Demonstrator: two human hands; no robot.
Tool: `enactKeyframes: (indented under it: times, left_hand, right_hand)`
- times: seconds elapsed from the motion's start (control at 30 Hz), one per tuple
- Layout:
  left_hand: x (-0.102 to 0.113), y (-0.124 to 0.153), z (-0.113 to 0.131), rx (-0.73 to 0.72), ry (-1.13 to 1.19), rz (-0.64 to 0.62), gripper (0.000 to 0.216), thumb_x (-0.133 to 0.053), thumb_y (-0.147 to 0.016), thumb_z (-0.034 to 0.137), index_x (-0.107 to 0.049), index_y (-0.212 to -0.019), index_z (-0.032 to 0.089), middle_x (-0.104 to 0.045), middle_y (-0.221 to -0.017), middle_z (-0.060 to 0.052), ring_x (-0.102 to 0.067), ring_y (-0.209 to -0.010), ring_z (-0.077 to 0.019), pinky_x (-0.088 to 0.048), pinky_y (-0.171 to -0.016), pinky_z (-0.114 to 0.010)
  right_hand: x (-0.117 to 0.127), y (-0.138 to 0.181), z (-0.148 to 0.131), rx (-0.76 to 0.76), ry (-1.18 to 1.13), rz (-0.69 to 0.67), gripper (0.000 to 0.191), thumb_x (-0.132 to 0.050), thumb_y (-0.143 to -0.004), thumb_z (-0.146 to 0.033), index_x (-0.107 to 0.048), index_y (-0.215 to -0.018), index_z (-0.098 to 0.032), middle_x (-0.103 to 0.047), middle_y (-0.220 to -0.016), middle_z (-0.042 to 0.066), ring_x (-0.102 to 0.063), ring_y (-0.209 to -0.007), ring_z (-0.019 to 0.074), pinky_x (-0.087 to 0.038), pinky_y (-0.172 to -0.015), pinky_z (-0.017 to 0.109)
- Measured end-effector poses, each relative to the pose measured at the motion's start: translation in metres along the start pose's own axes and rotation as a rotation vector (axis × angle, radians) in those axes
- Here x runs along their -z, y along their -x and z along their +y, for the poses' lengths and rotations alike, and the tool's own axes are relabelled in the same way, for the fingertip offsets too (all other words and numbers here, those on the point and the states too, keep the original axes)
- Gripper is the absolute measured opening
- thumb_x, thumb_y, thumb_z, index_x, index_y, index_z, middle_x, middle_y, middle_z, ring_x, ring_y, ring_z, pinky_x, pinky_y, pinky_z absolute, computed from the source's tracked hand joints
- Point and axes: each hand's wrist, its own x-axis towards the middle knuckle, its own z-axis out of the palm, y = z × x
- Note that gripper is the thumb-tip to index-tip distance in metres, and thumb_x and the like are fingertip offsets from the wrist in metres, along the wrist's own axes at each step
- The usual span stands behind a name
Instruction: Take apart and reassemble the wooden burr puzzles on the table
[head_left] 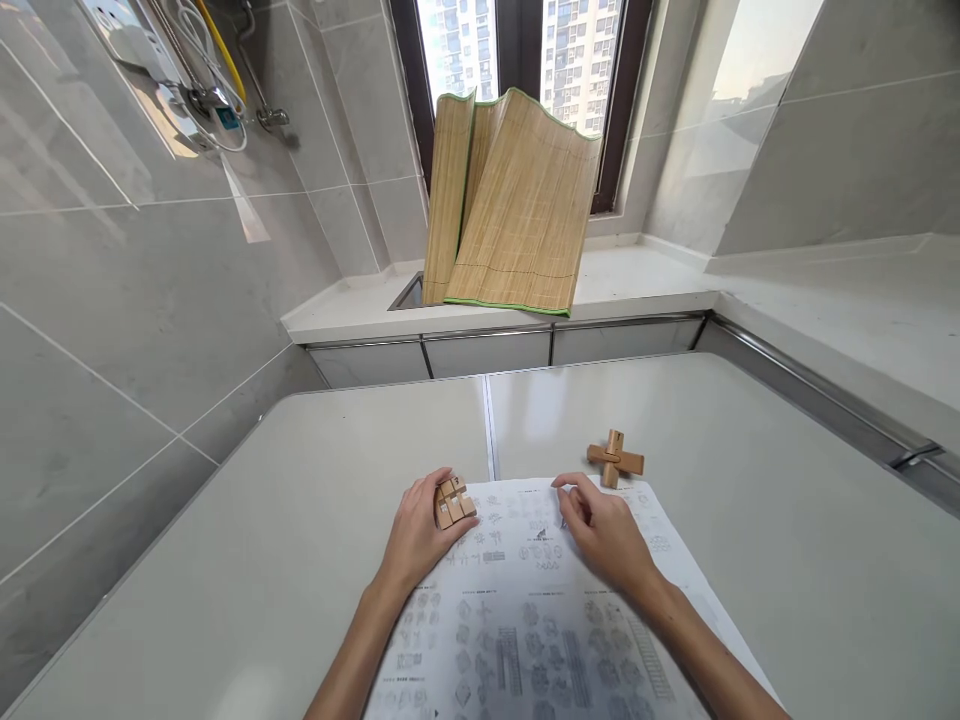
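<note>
Left hand curled partway shut around a wooden block bundle, thumb on the near side and fingers wrapped over its left side. The bundle sits at the far-left corner of a paper sheet, touching it. It's a compact bundle of short pale sticks packed side by side, with the stick lengths seeming to run near-to-far, tipped a bit toward far-left; the exact axis is hard to tell at this size. Right hand is loosely open with fingers bent, fingertips down on the sheet's far edge, gripping nothing. Just beyond it to the far right is a wooden cross puzzle on bare table, apart from the hand. Its longest bar runs left-right, slightly dropped at the right end, and a shorter bar sticks up through the middle. The sheet is printed with small grey puzzle diagrams and lies flat at the near centre, long side running near-to-far. The table is pale grey and glossy, with a seam running near-far at the middle. Behind it is a white counter with a sink rim showing. A bamboo mat with green edging leans against the window, with high-rises outside. Grey wall tiles all round, hoses and a fitting far left.
</note>
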Motion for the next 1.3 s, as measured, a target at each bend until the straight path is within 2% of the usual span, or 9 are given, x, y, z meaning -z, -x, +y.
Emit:
enactKeyframes:
  times: [0.23,0.53,0.67,0.8,0.87,0.97,1.1,1.17,1.3]
  left_hand:
    - [-0.006,0.0,0.011,-0.086,0.049,0.019,0.058,-0.081,-0.083,0.039,-0.056,-0.134,0.027,-0.066,-0.127,-0.007,-0.064,-0.116,-0.0281,-0.052,-0.101,-0.045]
    - [-0.042,0.001,0.056,-0.315,0.15,-0.184,0.073,-0.092,-0.07,0.038,-0.057,-0.133,0.028,-0.067,-0.123,-0.008,-0.063,-0.113,-0.0298,-0.054,-0.096,-0.045]
    - [-0.047,-0.001,0.053,-0.345,0.147,-0.203,0.083,-0.093,-0.069,0.044,-0.053,-0.139,0.028,-0.066,-0.127,-0.009,-0.062,-0.115,-0.0302,-0.053,-0.098,-0.045]
    - [-0.037,-0.002,0.045,-0.374,0.096,-0.141,0.092,-0.094,-0.062,0.055,-0.054,-0.139,0.026,-0.061,-0.128,-0.011,-0.056,-0.118,-0.0327,-0.05,-0.099,-0.048]
    - [-0.029,-0.003,0.041,-0.364,0.054,-0.122,0.082,-0.094,-0.06,0.057,-0.062,-0.128,0.025,-0.06,-0.12,-0.011,-0.055,-0.111,-0.0321,-0.051,-0.092,-0.045]
    - [-0.021,-0.003,0.035,-0.294,0.092,-0.174,0.065,-0.093,-0.063,0.055,-0.068,-0.114,0.024,-0.06,-0.1,-0.005,-0.055,-0.096,-0.0263,-0.049,-0.081,-0.037]
    - [-0.019,-0.003,0.032,-0.086,0.382,-0.262,0.069,-0.092,-0.068,0.046,-0.063,-0.127,0.024,-0.055,-0.081,0.003,-0.053,-0.077,-0.0176,-0.045,-0.074,-0.029]
    - [-0.02,-0.003,0.032,-0.019,0.532,-0.284,0.072,-0.09,-0.072,0.041,-0.059,-0.134,0.024,-0.056,-0.081,0.004,-0.052,-0.075,-0.0154,-0.045,-0.076,-0.028]
    - [-0.023,-0.003,0.033,0.011,0.717,-0.294,0.073,-0.087,-0.076,0.039,-0.054,-0.138,0.023,-0.061,-0.086,0.002,-0.054,-0.077,-0.0149,-0.046,-0.081,-0.028]
  right_hand:
    - [-0.001,0.0,-0.004,0.023,0.004,-0.038,0.022,-0.046,-0.102,-0.037,-0.064,-0.098,-0.024,-0.038,-0.058,-0.007,-0.039,-0.051,0.0164,-0.029,-0.056,0.028]
    - [0.003,-0.001,0.0,0.016,0.003,-0.079,0.023,-0.046,-0.101,-0.037,-0.065,-0.098,-0.023,-0.042,-0.056,-0.007,-0.044,-0.05,0.0158,-0.031,-0.053,0.026]
    - [0.001,0.0,0.001,0.052,0.033,-0.136,0.021,-0.047,-0.102,-0.035,-0.065,-0.099,-0.024,-0.046,-0.055,-0.007,-0.047,-0.05,0.0151,-0.033,-0.054,0.026]
    - [0.002,0.002,-0.004,0.094,0.06,-0.226,0.016,-0.055,-0.099,-0.036,-0.065,-0.099,-0.024,-0.051,-0.055,-0.008,-0.049,-0.049,0.0142,-0.034,-0.055,0.026]
    - [0.002,0.004,-0.007,0.102,0.074,-0.285,0.015,-0.062,-0.095,-0.038,-0.065,-0.1,-0.024,-0.052,-0.055,-0.008,-0.05,-0.049,0.0139,-0.035,-0.055,0.026]
    - [0.001,0.005,-0.007,0.12,0.124,-0.372,0.026,-0.074,-0.088,-0.044,-0.065,-0.1,-0.024,-0.051,-0.054,-0.009,-0.05,-0.049,0.014,-0.034,-0.055,0.026]
    - [-0.004,0.005,-0.003,0.106,0.157,-0.413,0.028,-0.083,-0.081,-0.044,-0.065,-0.091,-0.024,-0.052,-0.053,-0.009,-0.05,-0.051,0.0144,-0.033,-0.056,0.026]
    - [-0.005,0.004,-0.003,0.062,0.11,-0.4,0.025,-0.08,-0.083,-0.044,-0.065,-0.089,-0.024,-0.053,-0.054,-0.008,-0.05,-0.051,0.0144,-0.033,-0.056,0.026]
    - [0.0,0.001,-0.006,-0.061,-0.101,-0.303,0.03,-0.076,-0.085,-0.05,-0.069,-0.095,-0.023,-0.055,-0.06,-0.006,-0.046,-0.052,0.0134,-0.035,-0.054,0.027]
